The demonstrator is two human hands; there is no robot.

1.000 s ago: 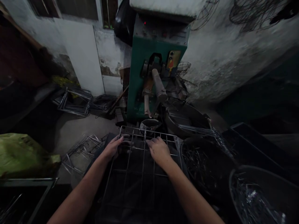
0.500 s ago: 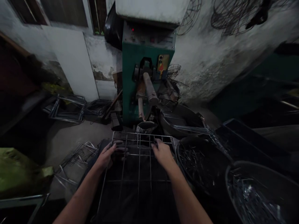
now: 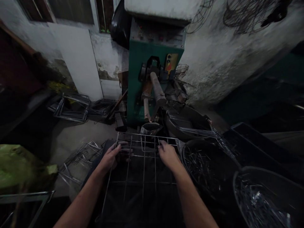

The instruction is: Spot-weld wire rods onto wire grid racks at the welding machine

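A rectangular wire rack [image 3: 143, 171] of thin metal rods lies over my lap, its far edge close below the machine. My left hand [image 3: 113, 155] grips its left side near the far corner, fingers reaching under the wires. On the far right part, my right hand [image 3: 168, 154] is closed on the rack beside a small U-shaped wire loop [image 3: 148, 151]. Just beyond the far edge stands a green spot-welding machine [image 3: 156, 50] with two thick arms, the upper arm [image 3: 158, 90] pointing down toward me. Under the arms sits a small round container [image 3: 150, 128].
At my right are a tub of short metal pieces [image 3: 201, 167] and another tub of shiny pieces [image 3: 263, 202]. Long rods [image 3: 198, 131] lie across a basin behind them. Wire frames [image 3: 72, 107] are stacked at left, near a green-yellow sack [image 3: 21, 164]. More bent wire [image 3: 82, 160] lies on the floor.
The whole view has shifted slightly, so machine and rack appear a little farther right. Both hands keep their hold on the rack. The red light on the machine's panel looks dimmer.
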